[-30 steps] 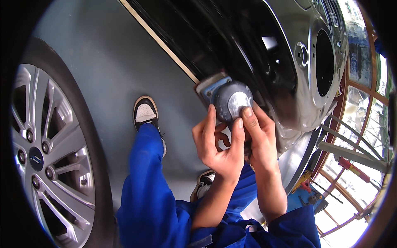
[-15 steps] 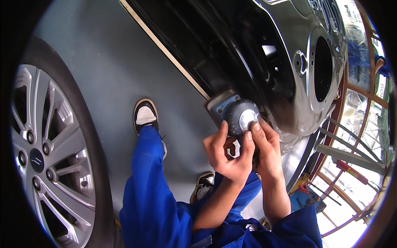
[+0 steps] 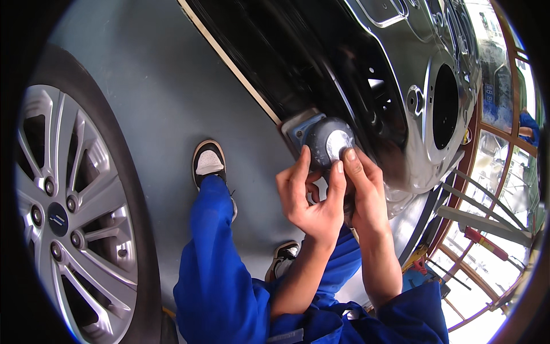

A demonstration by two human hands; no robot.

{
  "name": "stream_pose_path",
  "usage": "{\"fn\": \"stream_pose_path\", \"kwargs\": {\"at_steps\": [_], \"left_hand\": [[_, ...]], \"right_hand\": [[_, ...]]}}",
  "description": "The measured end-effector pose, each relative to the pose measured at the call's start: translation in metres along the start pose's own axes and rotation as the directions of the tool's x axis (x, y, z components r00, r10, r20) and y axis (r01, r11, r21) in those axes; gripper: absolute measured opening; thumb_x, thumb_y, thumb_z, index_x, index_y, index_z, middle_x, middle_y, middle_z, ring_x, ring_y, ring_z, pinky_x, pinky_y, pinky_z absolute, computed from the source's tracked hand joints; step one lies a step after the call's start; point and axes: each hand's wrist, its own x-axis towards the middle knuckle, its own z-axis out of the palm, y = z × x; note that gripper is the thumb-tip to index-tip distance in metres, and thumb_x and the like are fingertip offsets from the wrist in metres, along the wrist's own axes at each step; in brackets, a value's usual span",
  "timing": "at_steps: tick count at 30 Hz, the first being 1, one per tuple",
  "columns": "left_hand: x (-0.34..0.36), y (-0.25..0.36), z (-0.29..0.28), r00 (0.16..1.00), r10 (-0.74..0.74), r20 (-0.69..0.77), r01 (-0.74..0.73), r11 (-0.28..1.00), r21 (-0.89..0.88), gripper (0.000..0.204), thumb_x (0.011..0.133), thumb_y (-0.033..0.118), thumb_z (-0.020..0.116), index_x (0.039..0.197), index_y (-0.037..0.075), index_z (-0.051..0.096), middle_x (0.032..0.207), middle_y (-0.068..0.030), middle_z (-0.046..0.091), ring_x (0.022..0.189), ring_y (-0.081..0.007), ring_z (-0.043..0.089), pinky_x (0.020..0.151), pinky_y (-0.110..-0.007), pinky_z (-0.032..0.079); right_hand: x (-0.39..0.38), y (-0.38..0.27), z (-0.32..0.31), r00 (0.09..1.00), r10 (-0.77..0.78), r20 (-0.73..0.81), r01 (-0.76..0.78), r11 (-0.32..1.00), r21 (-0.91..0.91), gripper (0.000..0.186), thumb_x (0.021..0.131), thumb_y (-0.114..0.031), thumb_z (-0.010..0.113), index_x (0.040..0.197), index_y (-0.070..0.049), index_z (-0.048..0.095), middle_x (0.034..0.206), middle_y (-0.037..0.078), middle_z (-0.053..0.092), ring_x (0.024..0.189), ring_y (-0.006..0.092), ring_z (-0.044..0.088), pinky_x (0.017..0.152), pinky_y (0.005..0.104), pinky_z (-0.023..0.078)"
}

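Note:
A palm sander (image 3: pixel 322 142) with a rounded black cap, a round silver label, a blue body and a flat rectangular pad is between my two hands. My left hand (image 3: pixel 312 200) is closed on it, with a fingertip at the cap's left side and the thumb at its near edge. My right hand (image 3: pixel 368 189) grips its near right side, thumb on the silver label's lower edge. The sander's underside and some of my fingers are hidden. Right beside it lies a glossy black car door panel (image 3: pixel 395 166), its pale lower edge running to the upper left.
A car wheel (image 3: pixel 97 246) with silver spokes stands at the left. My shoes (image 3: pixel 209 160) rest on the grey floor (image 3: pixel 149 114). Grey metal stand bars (image 3: pixel 487 223) and a red-handled tool (image 3: pixel 486 243) are at the right, before a framed window. Another person's blue sleeve (image 3: pixel 528 126) shows there.
Both hands and the sander sit slightly higher in view, and the cap's silver label faces me more. The view has shifted a little; both hands keep their grip.

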Motion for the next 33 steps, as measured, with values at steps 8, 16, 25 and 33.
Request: {"fn": "stream_pose_path", "kwargs": {"at_steps": [8,16,25,33], "left_hand": [[0.003,-0.007,0.002,0.999,0.022,-0.030,-0.023,1.000,-0.018,0.050,0.077,0.007,0.083,0.123,0.002,0.065,0.098,-0.0069,0.059,0.071,-0.0109,0.058,0.052,-0.021,0.044],[-0.002,-0.002,-0.005,0.999,-0.018,0.043,0.020,0.999,-0.033,0.048,0.081,0.001,0.078,0.125,-0.002,0.060,0.105,-0.0067,0.054,0.078,-0.0106,0.061,0.061,-0.020,0.050],[0.007,0.002,0.001,0.999,-0.051,0.004,0.051,0.998,-0.023,0.044,0.085,0.001,0.075,0.126,-0.003,0.060,0.107,-0.0074,0.054,0.077,-0.0102,0.061,0.063,-0.022,0.052],[-0.014,-0.009,0.004,0.999,0.031,-0.043,-0.034,0.997,-0.074,0.047,0.076,0.008,0.083,0.119,0.002,0.066,0.095,-0.0060,0.058,0.069,-0.0103,0.056,0.051,-0.022,0.045]], "right_hand": [[0.007,0.000,-0.002,0.999,0.030,0.013,-0.030,0.999,-0.041,0.036,0.101,-0.025,0.058,0.124,0.003,0.061,0.103,0.006,0.067,0.092,0.0086,0.060,0.081,0.0245,0.050],[-0.001,-0.001,0.000,0.999,0.044,-0.017,-0.045,0.998,-0.054,0.033,0.101,-0.026,0.057,0.117,0.003,0.063,0.096,0.002,0.065,0.084,0.0054,0.057,0.073,0.0220,0.047],[0.008,-0.003,0.011,1.000,-0.012,0.006,0.012,0.998,-0.063,0.034,0.101,-0.027,0.058,0.119,0.002,0.063,0.094,0.002,0.065,0.082,0.0053,0.056,0.072,0.0225,0.048],[-0.009,-0.003,-0.008,0.997,0.063,-0.053,-0.064,0.998,-0.019,0.034,0.102,-0.027,0.055,0.115,0.004,0.063,0.095,0.006,0.067,0.082,0.0082,0.062,0.072,0.0246,0.052]]}}
